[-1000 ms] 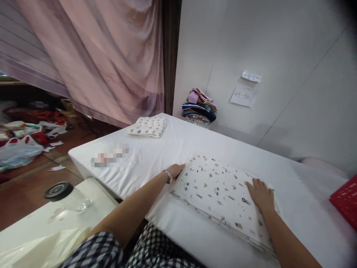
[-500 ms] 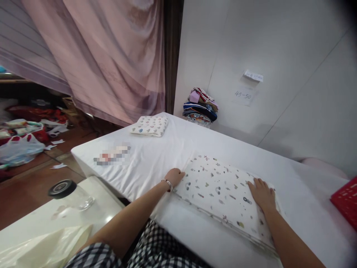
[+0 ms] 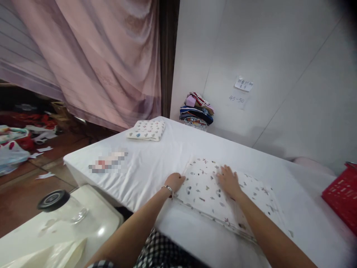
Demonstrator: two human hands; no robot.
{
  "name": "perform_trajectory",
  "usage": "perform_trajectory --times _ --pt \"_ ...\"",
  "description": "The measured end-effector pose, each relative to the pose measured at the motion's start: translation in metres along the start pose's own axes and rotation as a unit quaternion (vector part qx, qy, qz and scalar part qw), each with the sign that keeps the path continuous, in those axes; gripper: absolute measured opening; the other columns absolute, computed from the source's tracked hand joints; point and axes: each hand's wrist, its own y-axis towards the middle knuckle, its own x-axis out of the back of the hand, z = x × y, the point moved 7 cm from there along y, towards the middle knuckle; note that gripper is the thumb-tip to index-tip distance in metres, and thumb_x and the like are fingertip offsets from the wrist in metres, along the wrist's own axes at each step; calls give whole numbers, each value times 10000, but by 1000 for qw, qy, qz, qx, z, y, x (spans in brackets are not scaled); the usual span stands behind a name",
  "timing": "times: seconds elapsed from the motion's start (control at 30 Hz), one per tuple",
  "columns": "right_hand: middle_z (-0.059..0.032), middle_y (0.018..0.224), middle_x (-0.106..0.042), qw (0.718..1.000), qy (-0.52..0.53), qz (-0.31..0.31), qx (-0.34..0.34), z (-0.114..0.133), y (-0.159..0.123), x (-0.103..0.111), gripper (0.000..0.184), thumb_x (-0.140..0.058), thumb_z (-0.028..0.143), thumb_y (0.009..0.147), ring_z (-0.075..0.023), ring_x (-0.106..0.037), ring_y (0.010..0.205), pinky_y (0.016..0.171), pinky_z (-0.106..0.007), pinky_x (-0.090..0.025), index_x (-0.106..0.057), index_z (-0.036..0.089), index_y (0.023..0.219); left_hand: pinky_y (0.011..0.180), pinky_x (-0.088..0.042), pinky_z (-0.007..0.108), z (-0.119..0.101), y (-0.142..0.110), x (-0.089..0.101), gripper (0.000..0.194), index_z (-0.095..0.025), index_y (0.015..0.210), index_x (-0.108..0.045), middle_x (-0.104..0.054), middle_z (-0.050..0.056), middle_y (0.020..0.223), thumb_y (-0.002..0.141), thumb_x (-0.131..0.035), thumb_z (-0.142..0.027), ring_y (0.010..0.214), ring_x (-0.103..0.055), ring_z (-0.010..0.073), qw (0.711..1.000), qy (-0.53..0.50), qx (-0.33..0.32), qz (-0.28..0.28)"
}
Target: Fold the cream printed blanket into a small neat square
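Observation:
A folded white cloth with small printed shapes [image 3: 251, 201] lies flat on the white-covered table [image 3: 156, 156] in front of me. My left hand [image 3: 175, 181], with a bracelet on the wrist, rests at the cloth's left edge, its fingers tucked against or under that edge. My right hand [image 3: 229, 180] lies open, palm down, on top of the cloth near its left half, fingers spread. A second folded patterned cloth [image 3: 147, 130] sits at the table's far left corner.
A pile of coloured folded clothes [image 3: 196, 111] stands against the wall at the table's far end. A red basket [image 3: 341, 195] is at the right edge. A glass jar with a black lid [image 3: 60, 206] lies on a low white surface at left. Pink curtain behind.
My right hand has slid leftward across the cloth from its right part to near its left half. My left hand stays at the cloth's left edge.

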Motion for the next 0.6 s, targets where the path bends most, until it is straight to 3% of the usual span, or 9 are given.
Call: perform_trajectory --times 0.13,0.23,0.43,0.6 --pt "-44 1497 -112 992 53 10 117 105 8 1 586 -186 467 896 -181 -35 1366 1085 -425 -23 -220 172 1401 691 -415 261 0 1 1 352 -158 737 -666 -688 104 850 812 -412 -389 824 -617 213 1000 -3 -4 -1" --pt "-49 1496 -114 987 55 36 144 145 15 -7 576 -198 443 901 -179 -22 1366 1083 -422 -13 -213 158 1402 681 -406 257 0 0 3 353 -161 722 -662 -688 99 826 817 -416 -397 809 -618 205 1000 -6 -4 0" --pt "-56 1491 -137 983 62 76 158 161 23 -23 577 -181 437 903 -201 -62 1362 1074 -451 -27 -224 145 1399 623 -377 243 2 2 4 352 -167 671 -644 -682 76 758 822 -424 -397 742 -609 177 1000 -19 -9 11" --pt "-57 1494 -124 984 72 59 150 167 28 -24 568 -201 414 899 -197 -48 1362 1072 -457 -32 -214 146 1400 587 -353 237 4 2 2 345 -167 664 -633 -676 63 725 827 -424 -387 711 -600 162 999 -29 -9 21"
